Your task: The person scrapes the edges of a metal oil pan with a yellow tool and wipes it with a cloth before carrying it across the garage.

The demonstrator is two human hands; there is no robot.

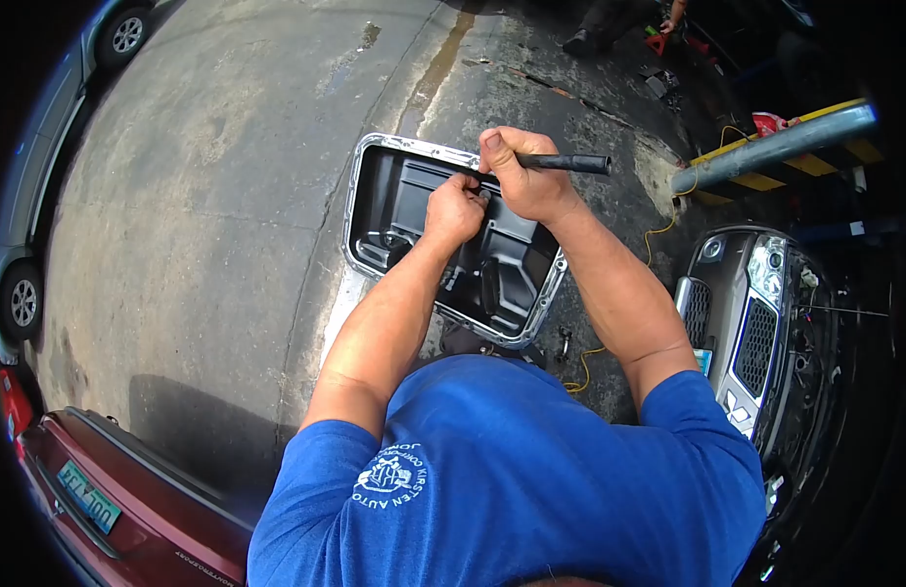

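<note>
A large black metal pan [421, 186] with a silver flanged rim lies open side up in front of me. My left hand [454, 211] reaches over its inside, fingers bent together near the upper rim around something small that I cannot make out. Just to the right, my right hand [527, 176] is wrapped around a black rod-like handle [582, 163], which sticks out to the right. The other end of the handle is hidden by the hand. Round holes line the rim of the pan.
A silver vehicle [42, 166] stands at the left, a dark red one [150, 499] at the lower left. On the right are a vehicle front [756, 323], a striped barrier [786, 152] and a yellow cord [650, 245]. Another person's hand [676, 14] shows at the top.
</note>
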